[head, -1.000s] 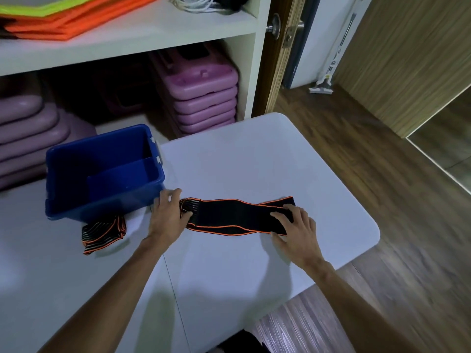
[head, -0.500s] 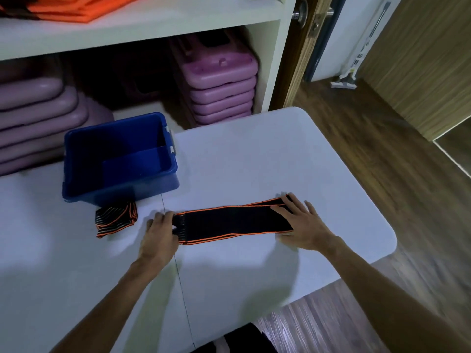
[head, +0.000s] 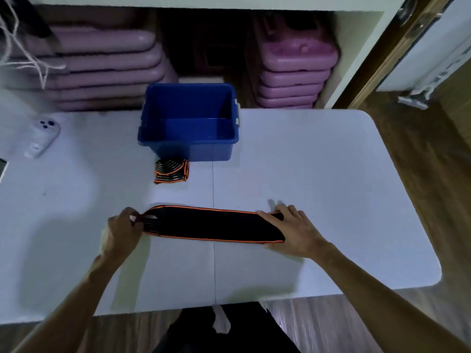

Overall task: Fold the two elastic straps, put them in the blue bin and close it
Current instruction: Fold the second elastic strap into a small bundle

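The long black strap (head: 214, 225) with orange edging lies flat and stretched across the worktop (head: 318, 161), close to the person and square to them — laid out, I judge, so that one end can be carried over onto the other in a clean fold; the other strap (head: 171, 171) already sits as a small folded bundle just in front of the blue bin (head: 188, 146), touching or almost touching its near wall, ready to be dropped in. The bin stands open at the far edge of the worktop, nothing visible inside it, and no lid shows anywhere in view.

The left hand (head: 122, 231) holds the strap's left, ribbed end; its grip is closed to a pinch — thumb and fingertips together on the fabric edge, which lifts slightly there; the right hand (head: 293, 231) lies spread and flat, fingers apart, pressing the right end down to the worktop as an anchor rather than gripping it; whether its thumb is tucked beneath the strap I cannot tell. A white remote-like device (head: 42, 136) rests well to the left, clear of the work.
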Demonstrator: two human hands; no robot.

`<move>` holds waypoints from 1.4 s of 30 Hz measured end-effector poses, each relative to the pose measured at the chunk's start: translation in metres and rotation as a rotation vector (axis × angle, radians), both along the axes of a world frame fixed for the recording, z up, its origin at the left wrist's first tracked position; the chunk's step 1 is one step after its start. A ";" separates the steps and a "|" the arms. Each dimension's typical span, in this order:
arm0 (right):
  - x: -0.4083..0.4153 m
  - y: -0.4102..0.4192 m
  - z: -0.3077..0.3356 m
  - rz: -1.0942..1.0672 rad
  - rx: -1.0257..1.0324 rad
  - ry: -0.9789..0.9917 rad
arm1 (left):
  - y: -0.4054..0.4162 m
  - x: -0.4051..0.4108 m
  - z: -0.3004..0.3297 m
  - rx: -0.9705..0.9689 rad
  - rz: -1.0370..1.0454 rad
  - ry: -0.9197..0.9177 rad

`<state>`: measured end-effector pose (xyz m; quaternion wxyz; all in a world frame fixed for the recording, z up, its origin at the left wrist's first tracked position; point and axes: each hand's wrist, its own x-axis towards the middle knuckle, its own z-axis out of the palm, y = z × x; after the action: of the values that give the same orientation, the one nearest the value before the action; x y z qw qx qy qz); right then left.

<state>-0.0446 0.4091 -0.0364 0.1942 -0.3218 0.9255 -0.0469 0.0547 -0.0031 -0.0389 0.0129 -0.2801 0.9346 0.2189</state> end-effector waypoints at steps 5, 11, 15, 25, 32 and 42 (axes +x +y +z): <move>0.030 -0.068 -0.008 0.134 -0.026 0.018 | -0.066 0.028 0.010 0.022 0.228 -0.053; 0.053 -0.142 -0.006 0.186 -0.099 -0.085 | -0.115 0.024 0.017 0.112 0.399 0.131; 0.062 -0.163 -0.003 0.247 -0.112 -0.178 | -0.101 0.040 0.015 0.176 0.426 0.268; 0.019 -0.131 -0.012 0.716 -0.296 -0.169 | 0.083 0.120 -0.025 -0.033 0.078 0.368; 0.007 -0.138 -0.014 0.824 -0.393 -0.049 | 0.174 0.110 -0.027 -0.051 -0.035 0.272; -0.005 -0.169 0.000 0.891 -0.406 -0.182 | 0.158 0.098 -0.011 0.116 0.148 0.245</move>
<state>-0.0493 0.2400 -0.0363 0.2089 -0.7119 0.6495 -0.1667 0.1526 0.1552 -0.0499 -0.1012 -0.3181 0.8918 0.3055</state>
